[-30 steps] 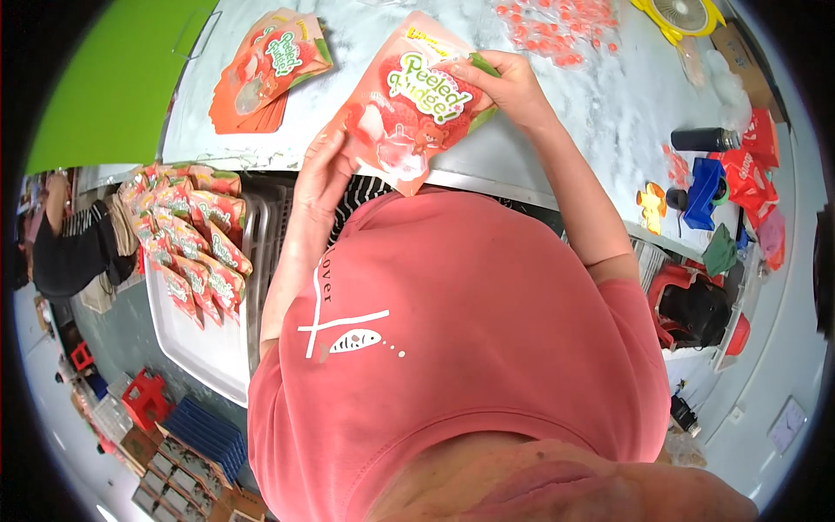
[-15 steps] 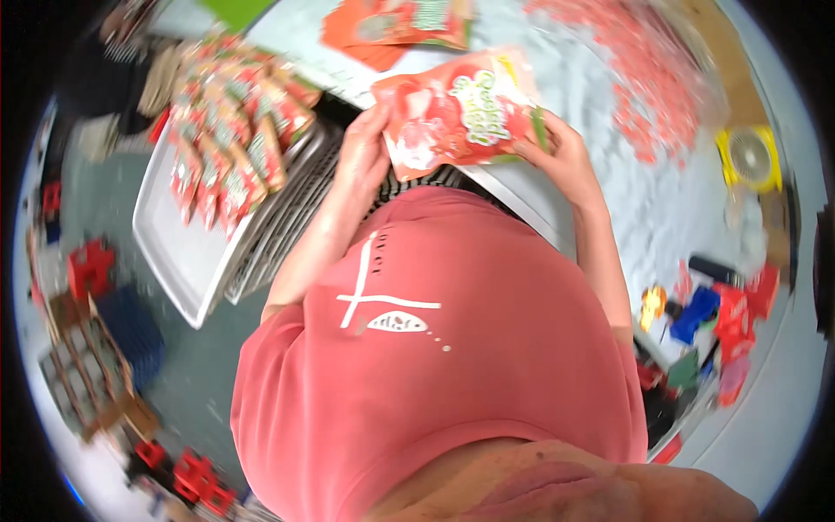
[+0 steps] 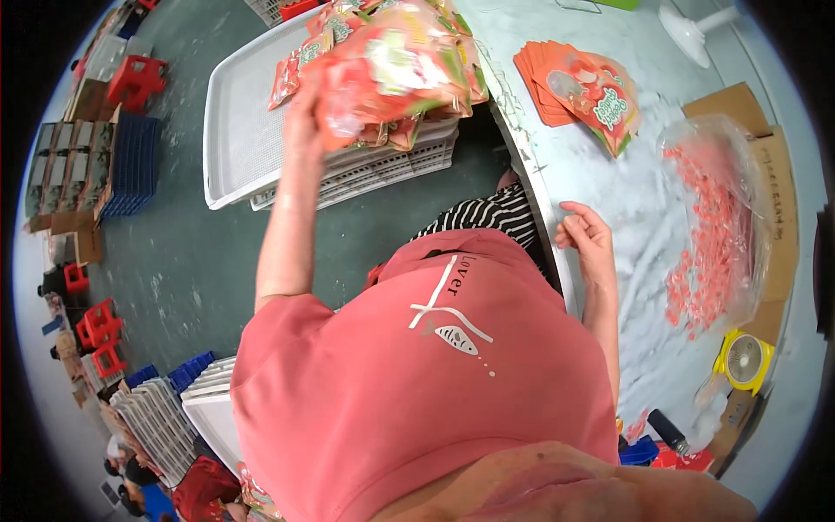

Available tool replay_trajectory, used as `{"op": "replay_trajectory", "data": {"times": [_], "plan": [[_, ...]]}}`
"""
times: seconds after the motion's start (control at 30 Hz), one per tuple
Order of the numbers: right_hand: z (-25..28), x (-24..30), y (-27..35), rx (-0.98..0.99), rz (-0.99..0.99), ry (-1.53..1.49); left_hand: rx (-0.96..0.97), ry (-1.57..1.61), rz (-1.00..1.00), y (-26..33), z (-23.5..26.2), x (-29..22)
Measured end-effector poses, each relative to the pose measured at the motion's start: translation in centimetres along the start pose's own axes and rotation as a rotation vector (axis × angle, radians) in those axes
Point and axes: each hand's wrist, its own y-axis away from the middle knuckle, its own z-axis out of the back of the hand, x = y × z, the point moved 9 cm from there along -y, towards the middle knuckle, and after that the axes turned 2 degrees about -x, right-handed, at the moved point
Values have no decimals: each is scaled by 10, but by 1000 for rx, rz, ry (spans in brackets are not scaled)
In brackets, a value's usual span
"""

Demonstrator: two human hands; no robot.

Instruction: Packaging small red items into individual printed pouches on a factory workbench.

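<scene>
Where the left hand [image 3: 304,109] grips its end, the pouch [image 3: 387,74] extends rightward.

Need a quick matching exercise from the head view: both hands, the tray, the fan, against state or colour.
1. left hand
2. right hand
3. tray
4. fan

A. yellow
B. gripping a red pouch
C. white, other pouches piled on it
D. empty, fingers curled, at the edge of the table

Pairs: 1-B, 2-D, 3-C, 4-A
</scene>
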Motion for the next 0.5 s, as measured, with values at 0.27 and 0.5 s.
{"op": "replay_trajectory", "data": {"times": [0.27, 0.5], "plan": [[2, -38, 4, -46, -144, -55, -359, -506, -61, -53, 202, -36], [12, -45, 8, -104, -131, -122, -244, -1037, -467, -81, 176, -26]]}}
